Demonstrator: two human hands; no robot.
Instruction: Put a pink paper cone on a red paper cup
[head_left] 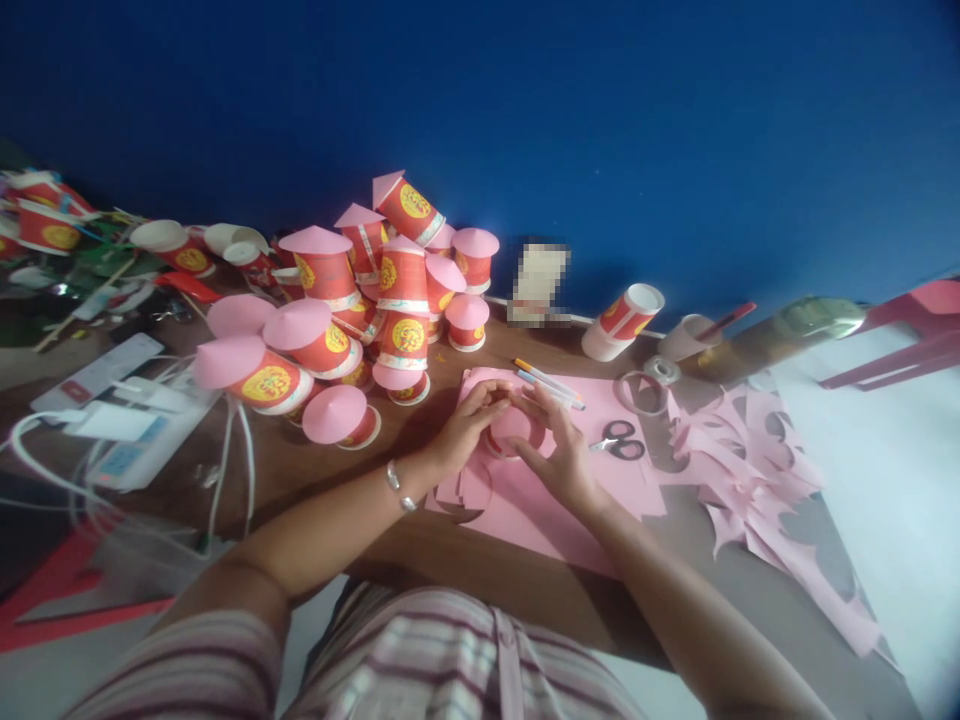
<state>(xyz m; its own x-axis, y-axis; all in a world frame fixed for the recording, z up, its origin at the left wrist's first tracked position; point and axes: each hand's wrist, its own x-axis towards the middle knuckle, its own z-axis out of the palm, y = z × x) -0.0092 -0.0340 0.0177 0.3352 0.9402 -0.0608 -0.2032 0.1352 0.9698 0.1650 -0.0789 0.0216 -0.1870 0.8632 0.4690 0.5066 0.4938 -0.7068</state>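
Observation:
Both my hands meet over a small red paper cup with a pink paper top (510, 428), which rests on a pink paper sheet (525, 505) on the wooden table (420, 555). My left hand (466, 425), with a silver bracelet at the wrist, curls its fingers round the cup's left side. My right hand (559, 452) pinches the cup's right side and the pink top. Two pens (547, 383) lie just beyond my fingers, and black-handled scissors (621, 440) lie right of my right hand.
A heap of red cups with pink cone tops (352, 300) fills the table's back left. A lone red cup (626, 320), tape rolls (652, 385) and pink paper offcuts (757, 480) lie to the right. White cables and a power strip (127, 430) sit at the left.

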